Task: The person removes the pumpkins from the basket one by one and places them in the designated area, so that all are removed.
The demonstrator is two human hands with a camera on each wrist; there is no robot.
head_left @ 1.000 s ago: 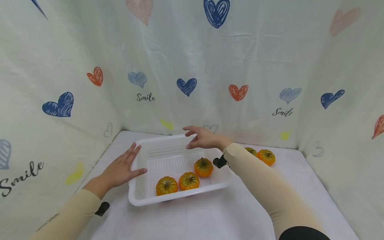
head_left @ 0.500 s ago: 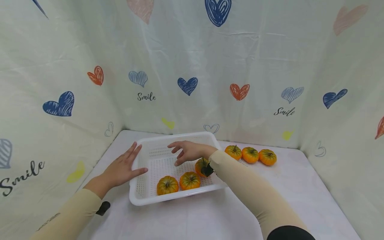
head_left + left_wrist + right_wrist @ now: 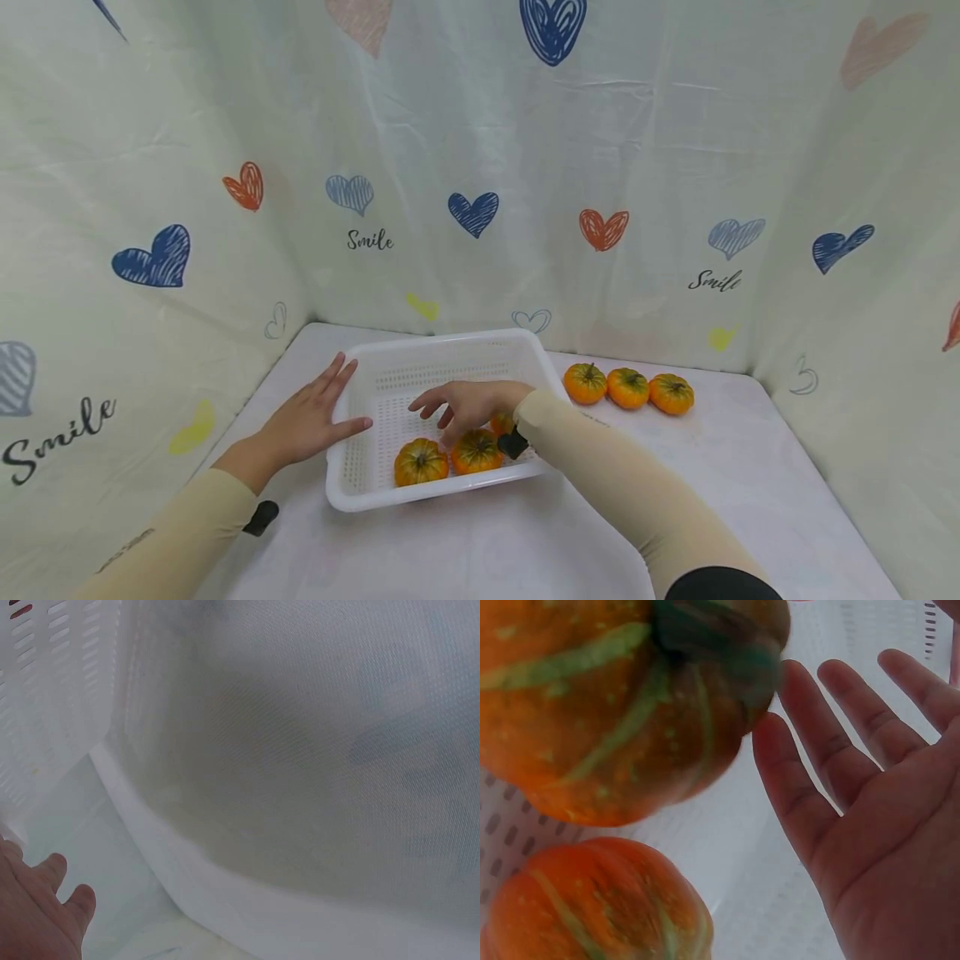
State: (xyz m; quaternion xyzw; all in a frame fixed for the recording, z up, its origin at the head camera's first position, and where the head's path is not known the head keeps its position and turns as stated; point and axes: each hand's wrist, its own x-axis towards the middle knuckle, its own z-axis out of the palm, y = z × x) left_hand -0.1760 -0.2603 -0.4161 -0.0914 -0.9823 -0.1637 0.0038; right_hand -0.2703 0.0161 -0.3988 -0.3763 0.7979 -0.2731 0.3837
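Observation:
A white perforated plastic basket (image 3: 442,340) stands on the table with three small orange-green pumpkins inside. Along its near side sit the left pumpkin (image 3: 421,463) and the middle pumpkin (image 3: 478,452). A third pumpkin (image 3: 501,422) is mostly covered by my right wrist. My left hand (image 3: 303,421) rests at the basket's left rim, fingers spread. Over the basket, my right hand (image 3: 468,406) reaches down beside the pumpkins, fingers extended and loosely bent. In the right wrist view its fingers (image 3: 840,742) are spread near a pumpkin (image 3: 622,705); whether they touch it I cannot tell.
Three more pumpkins (image 3: 627,388) stand in a row on the white tablecloth (image 3: 735,483), right of the basket. A curtain (image 3: 420,125) printed with hearts encloses the back and sides of the table.
My right hand has moved left and down into the basket, toward the pumpkins, and its arm no longer covers the row on the right. My left hand stays at the rim.

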